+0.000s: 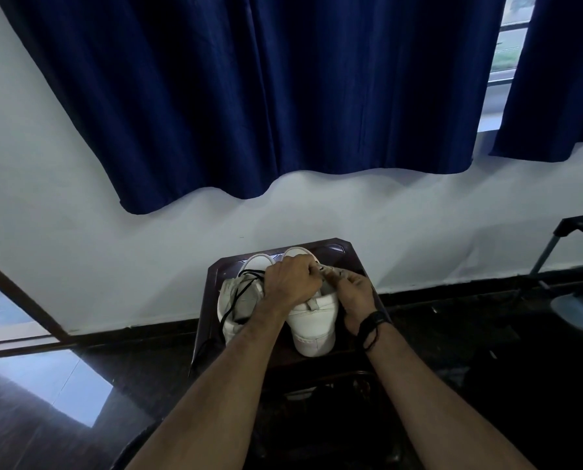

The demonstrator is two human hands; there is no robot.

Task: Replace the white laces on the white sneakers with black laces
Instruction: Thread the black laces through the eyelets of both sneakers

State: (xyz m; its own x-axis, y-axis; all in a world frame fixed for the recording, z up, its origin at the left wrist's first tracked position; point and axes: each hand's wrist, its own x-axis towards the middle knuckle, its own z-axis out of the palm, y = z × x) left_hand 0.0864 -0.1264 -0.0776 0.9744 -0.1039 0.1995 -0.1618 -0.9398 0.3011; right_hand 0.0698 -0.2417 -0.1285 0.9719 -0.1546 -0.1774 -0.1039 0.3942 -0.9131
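Left shoe (239,300) carries a loose black lace (235,296); left hand (291,283) and right hand (356,293), fingers curled, pinch at the right shoe (313,320) eyelets, lacing unfinished.

Both bare forearms reach forward from the bottom edge and converge toward the middle. The left hand (291,283) lies knuckles-up, its fingers curled tightly under so the tips are hidden; whatever they pinch cannot be made out. The right hand (356,293) sits just beside it, nearly touching, with the thumb and fingers bent inward toward the left hand's knuckles in a pinching pose. A dark band with loose strands circles the right wrist. The left wrist is bare
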